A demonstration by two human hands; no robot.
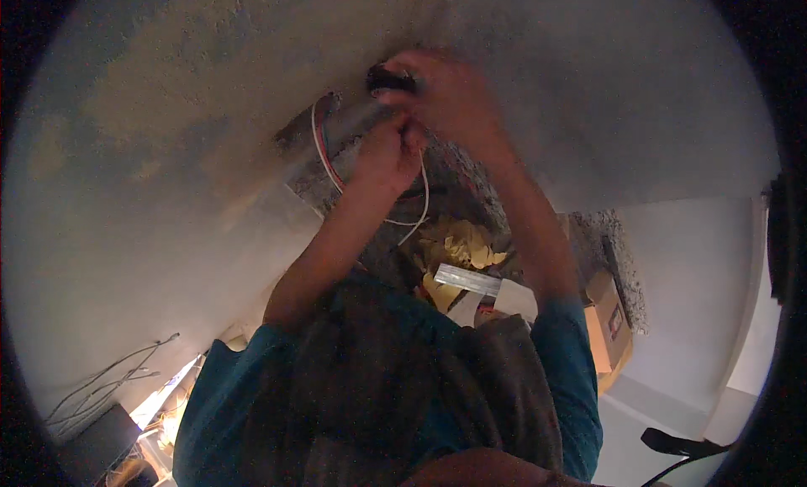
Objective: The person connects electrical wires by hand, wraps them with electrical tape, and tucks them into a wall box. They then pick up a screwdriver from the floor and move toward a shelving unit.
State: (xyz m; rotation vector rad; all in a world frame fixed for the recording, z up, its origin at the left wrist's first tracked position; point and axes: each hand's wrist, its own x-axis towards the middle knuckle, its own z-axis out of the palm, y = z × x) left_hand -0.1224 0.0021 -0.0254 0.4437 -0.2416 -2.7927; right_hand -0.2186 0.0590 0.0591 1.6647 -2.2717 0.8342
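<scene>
My left hand [389, 157] is closed, its fingertips pinched together close to the wall. From those fingers a thin white wire [426, 184] curls down. Just above and to the right, my right hand [450, 100] is curled around a dark object [391, 80], black and smeared, its kind unclear. Left of my hands, a bundle of white and red wires [321, 142] comes out of a rough opening in the wall [304, 127] and bends down behind my left forearm. What lies between the two hands is partly hidden by the fingers.
Below my hands lie crumpled yellowish paper [471, 245], a silvery flat strip [467, 279] and a cardboard box [609, 323] at the right. Loose grey cables [113, 384] stick out at the lower left. A black strap [681, 443] hangs at the lower right.
</scene>
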